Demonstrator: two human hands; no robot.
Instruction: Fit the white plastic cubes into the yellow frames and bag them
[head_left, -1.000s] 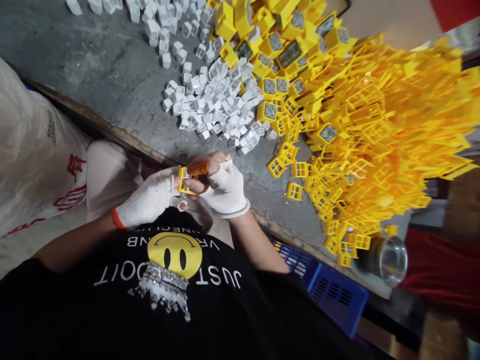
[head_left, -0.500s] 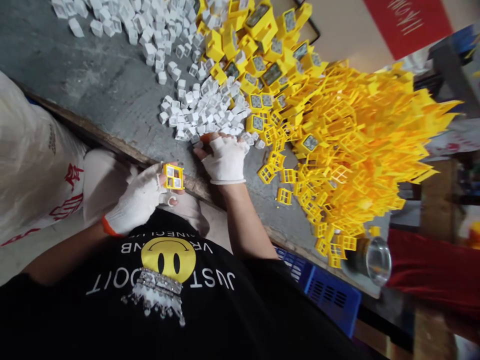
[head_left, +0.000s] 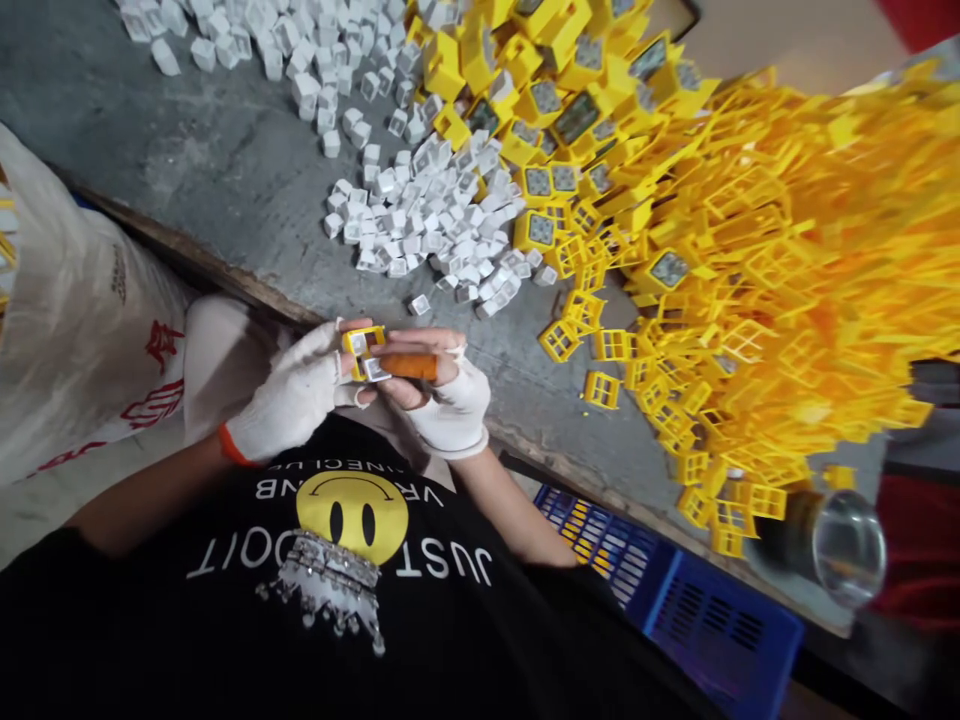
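Left hand: the gloved left hand [head_left: 292,395] still grips the small yellow frame [head_left: 363,354], fingers closed on its edges.
Right hand: the gloved right hand [head_left: 442,392], over the white pile half a second ago, is now back at the frame, its orange-wrapped finger [head_left: 409,367] across the right side; whether its fingers pinch anything is hidden.
Yellow frame: between the hands, in front of the black shirt [head_left: 247,620], with white parts visible in it.
White pile [head_left: 427,215]: on the grey surface [head_left: 217,190]; one loose white cube [head_left: 418,304] now shows apart, nearer the surface's edge.
Yellow heap [head_left: 780,260]: right of the white pile, on the same surface.
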